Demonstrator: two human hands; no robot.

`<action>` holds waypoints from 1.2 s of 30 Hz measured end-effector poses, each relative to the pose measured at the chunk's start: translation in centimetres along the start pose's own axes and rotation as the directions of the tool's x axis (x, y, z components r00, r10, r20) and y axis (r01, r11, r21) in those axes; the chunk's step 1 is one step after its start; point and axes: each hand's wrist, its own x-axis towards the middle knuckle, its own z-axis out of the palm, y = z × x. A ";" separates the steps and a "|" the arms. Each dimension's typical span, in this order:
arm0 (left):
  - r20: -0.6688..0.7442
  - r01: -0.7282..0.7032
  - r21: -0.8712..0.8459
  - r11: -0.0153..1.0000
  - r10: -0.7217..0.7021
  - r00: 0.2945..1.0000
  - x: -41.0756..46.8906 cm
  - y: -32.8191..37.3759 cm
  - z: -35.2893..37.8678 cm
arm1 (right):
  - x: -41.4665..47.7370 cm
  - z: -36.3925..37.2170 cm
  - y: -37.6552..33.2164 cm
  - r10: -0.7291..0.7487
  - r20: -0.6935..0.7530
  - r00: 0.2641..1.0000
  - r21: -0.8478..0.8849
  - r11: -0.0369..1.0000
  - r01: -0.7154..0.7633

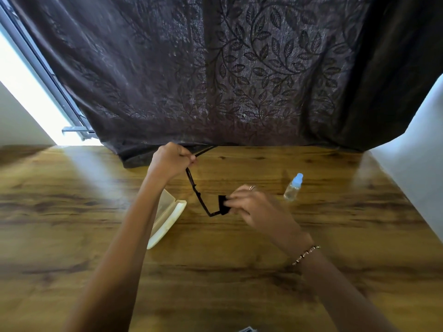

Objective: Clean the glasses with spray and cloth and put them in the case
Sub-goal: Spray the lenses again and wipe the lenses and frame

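Observation:
Black-framed glasses (195, 188) hang above the wooden table (215, 271), seen edge-on with both temples unfolded. My left hand (171, 160) grips the far end of the frame near one hinge. My right hand (251, 204) pinches a small black cloth (223, 204) around the near temple, close to the other hinge. A cream glasses case (171, 216) lies open on the table under my left forearm, which partly hides it. A small clear spray bottle (293, 186) with a light blue cap stands on the table to the right of my right hand.
A dark leaf-patterned curtain (227, 80) hangs along the table's far edge, its hem resting on the wood. A bright window frame (43, 75) shows at the left. A white wall (417, 159) borders the table on the right.

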 end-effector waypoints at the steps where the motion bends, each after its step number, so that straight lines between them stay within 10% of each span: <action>1: 0.006 0.002 0.012 1.000 -0.002 1.000 0.1 0.0 0.1 | 0.1 0.3 0.0 -0.002 0.032 0.999 0.003 1.000 0.002; 7: 0.027 0.011 0.028 1.000 -0.012 1.000 0.7 -0.2 0.4 | 0.0 0.8 -0.2 0.120 0.026 0.992 0.170 0.978 -0.122; 13: -0.059 -0.013 0.059 0.998 0.017 0.998 1.1 -0.6 0.1 | -0.8 -1.9 -0.7 0.433 -0.171 0.885 0.629 0.740 -0.240; 21: -0.030 -0.012 0.030 0.999 0.013 0.999 2.1 0.0 0.1 | 0.0 0.1 -0.6 0.018 -0.121 0.993 -0.109 0.994 -0.031; 29: 0.115 0.016 -0.029 0.999 -0.013 0.993 2.6 -1.6 1.1 | 1.0 1.1 -0.1 0.013 -0.054 0.998 -0.049 0.999 -0.015; 36: 0.122 -0.565 -0.110 0.817 0.576 0.809 -3.4 0.8 -0.6 | 2.3 -2.4 0.0 0.181 -0.252 0.951 0.240 0.963 -0.120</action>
